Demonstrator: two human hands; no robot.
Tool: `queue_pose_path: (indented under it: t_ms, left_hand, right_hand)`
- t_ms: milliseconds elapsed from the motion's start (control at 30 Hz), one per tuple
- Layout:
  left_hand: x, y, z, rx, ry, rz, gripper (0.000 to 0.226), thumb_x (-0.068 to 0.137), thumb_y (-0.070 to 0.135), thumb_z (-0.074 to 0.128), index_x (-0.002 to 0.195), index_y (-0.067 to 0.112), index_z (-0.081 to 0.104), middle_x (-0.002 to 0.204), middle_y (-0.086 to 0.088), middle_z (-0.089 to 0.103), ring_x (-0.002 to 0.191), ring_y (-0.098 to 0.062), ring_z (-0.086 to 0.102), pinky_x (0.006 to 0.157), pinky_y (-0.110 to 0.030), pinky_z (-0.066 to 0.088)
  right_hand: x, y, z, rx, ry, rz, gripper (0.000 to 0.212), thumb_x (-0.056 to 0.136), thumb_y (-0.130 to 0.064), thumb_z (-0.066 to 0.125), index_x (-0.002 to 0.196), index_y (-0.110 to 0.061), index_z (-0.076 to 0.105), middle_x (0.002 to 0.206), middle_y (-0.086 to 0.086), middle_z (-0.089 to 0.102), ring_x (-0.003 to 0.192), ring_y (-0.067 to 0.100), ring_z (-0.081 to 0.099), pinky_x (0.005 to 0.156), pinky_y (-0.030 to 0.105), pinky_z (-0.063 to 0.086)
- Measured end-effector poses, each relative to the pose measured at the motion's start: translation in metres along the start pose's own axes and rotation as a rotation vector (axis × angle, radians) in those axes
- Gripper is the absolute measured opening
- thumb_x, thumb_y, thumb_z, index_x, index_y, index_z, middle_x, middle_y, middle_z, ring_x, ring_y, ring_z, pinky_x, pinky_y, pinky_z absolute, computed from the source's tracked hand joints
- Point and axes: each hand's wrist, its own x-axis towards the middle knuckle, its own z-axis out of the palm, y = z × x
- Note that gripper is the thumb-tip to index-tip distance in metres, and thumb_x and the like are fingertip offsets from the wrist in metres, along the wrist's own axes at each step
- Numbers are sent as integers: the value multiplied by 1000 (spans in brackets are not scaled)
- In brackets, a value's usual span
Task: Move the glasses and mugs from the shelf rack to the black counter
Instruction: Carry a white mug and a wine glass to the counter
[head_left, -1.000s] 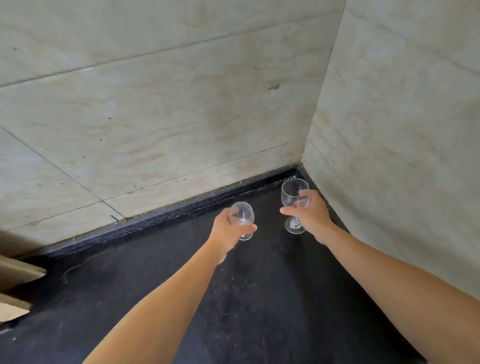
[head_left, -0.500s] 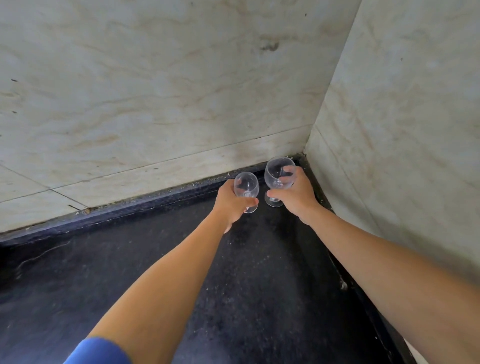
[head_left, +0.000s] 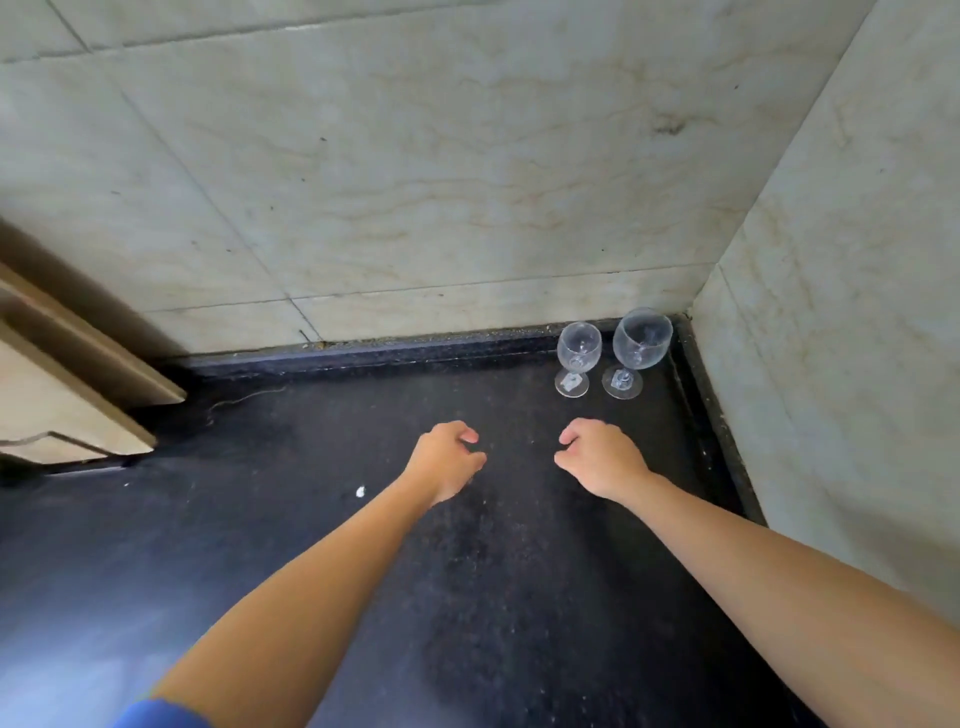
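Two clear stemmed glasses stand upright side by side in the back right corner of the black counter (head_left: 467, 597). The smaller glass (head_left: 577, 356) is on the left, the larger glass (head_left: 640, 348) on the right, close to the side wall. My left hand (head_left: 447, 460) and my right hand (head_left: 602, 457) hover over the counter nearer to me than the glasses, well apart from them. Both hands hold nothing, with fingers loosely curled. The shelf rack is out of view.
Marbled tile walls (head_left: 441, 182) meet at the corner behind and to the right of the glasses. A beige wooden piece (head_left: 67, 384) juts over the counter at the left. A small white speck (head_left: 360, 491) lies on the counter.
Both hands let go of the glasses, which now stand in the corner, and pulled back toward me. The view has shifted left and back.
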Motion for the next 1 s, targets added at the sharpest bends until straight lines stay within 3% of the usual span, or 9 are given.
queue_pose_path:
  t_ms: [133,400,600,1000]
  left_hand:
    - [-69,-64,-34,164,31,-37,35,88,26,60,121,13,58,100,-4,67,97,-26,63,88,-35,50]
    - [-240,-194,-102,234,300,-180,37,88,31,56,122,17,58,108,-6,69,112,-27,55,94,-37,46]
    - [-427,-307,-108,174,515,-326,35,86,28,59,119,18,61,107,-5,71,107,-26,61,87,-35,48]
    - [-759,-475,-53,-52,904,-741,33,87,34,59,118,22,62,107,-2,69,98,-24,64,84,-36,53]
  right_hand:
    - [-35,-64,21,-182,-116,-265,29,92,-31,57,119,-22,60,112,0,70,99,25,64,86,37,51]
    - [-132,-210,100,-454,-180,-706,29,93,-29,53,120,-20,58,111,3,68,96,26,64,84,37,51]
    - [-271,-301,202,-583,-234,-1031,30,92,-30,51,120,-21,57,112,1,66,97,25,61,73,33,44]
    - [-574,-417,397,-745,-369,-1666,33,90,-36,52,120,-24,58,115,2,67,105,28,61,83,38,50]
